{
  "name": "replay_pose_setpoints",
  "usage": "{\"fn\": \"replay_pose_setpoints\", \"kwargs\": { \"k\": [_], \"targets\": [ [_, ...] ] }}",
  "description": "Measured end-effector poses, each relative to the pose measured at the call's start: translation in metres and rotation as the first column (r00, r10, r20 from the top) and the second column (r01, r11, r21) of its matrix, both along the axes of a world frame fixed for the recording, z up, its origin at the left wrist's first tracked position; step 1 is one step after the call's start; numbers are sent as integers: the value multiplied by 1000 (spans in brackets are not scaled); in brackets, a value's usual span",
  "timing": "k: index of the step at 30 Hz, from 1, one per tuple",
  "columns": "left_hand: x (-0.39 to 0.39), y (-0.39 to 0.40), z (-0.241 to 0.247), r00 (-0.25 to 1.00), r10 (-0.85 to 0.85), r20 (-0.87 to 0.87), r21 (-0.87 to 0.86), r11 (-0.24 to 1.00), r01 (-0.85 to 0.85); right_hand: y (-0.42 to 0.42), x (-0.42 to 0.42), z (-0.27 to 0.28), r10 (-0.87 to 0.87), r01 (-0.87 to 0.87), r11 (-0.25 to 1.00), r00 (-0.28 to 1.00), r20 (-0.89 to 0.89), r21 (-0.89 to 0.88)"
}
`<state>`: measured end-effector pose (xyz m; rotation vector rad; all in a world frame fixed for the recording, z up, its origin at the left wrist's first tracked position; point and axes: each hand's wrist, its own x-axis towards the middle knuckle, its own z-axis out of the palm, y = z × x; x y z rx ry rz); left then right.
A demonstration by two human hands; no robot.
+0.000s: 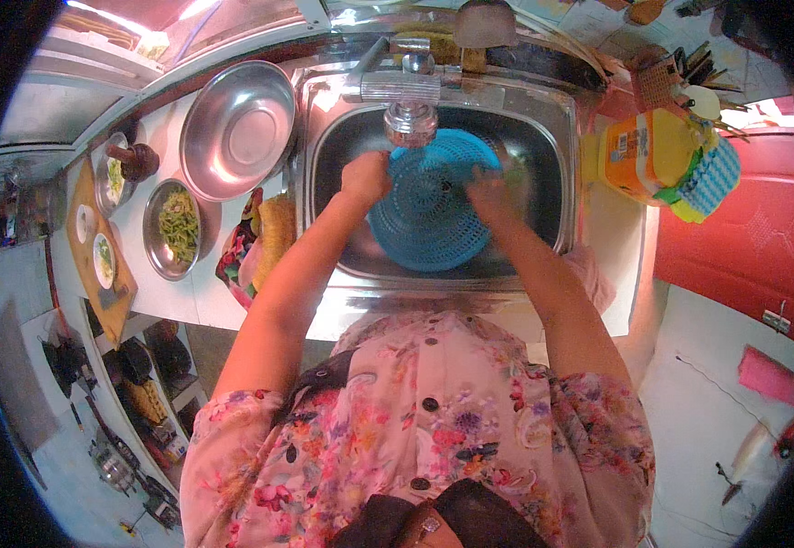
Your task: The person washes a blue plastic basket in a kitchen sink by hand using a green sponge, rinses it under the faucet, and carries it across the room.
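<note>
A round blue plastic basket with many holes (pixel 431 212) is in the stainless steel sink (pixel 548 264), below the metal faucet (pixel 411 123). My left hand (pixel 367 177) grips its left side, the fingers curled at the rim. My right hand (pixel 494 193) is at the basket's right side, blurred; whether its fingers grip the basket or only touch it I cannot tell. Part of the basket's far edge lies behind the faucet.
Left of the sink stand a large steel bowl (pixel 239 130), a steel bowl of green vegetables (pixel 179 226) and a wooden board (pixel 123 301) with small dishes. A yellow cloth (pixel 275 236) lies by the sink's left edge. An orange and yellow container (pixel 633 151) stands to the right.
</note>
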<state>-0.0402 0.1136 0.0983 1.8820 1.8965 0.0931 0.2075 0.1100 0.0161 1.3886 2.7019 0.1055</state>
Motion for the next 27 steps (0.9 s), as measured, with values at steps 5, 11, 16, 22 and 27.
{"fn": "replay_pose_setpoints", "kwargs": {
  "k": [5,11,16,22,27],
  "targets": [
    [-3,2,-21,999,38,-16,-21,999,-39,-23,-3,-4,-144,117,918,989,-44,-378],
    [-19,-15,-40,991,104,84,-78,992,-97,-18,-4,-2,-311,280,866,951,-7,-413],
    [-30,-76,-106,387,596,703,-619,781,-78,-28,-20,4,-526,449,748,850,-23,-489],
    [8,-99,-49,131,922,366,-931,364,39,-26,-16,17,-591,477,694,805,-49,-539],
    [30,-114,-54,105,801,589,-787,599,-150,-41,-19,9,-389,295,723,921,-14,-625]
  ]
}}
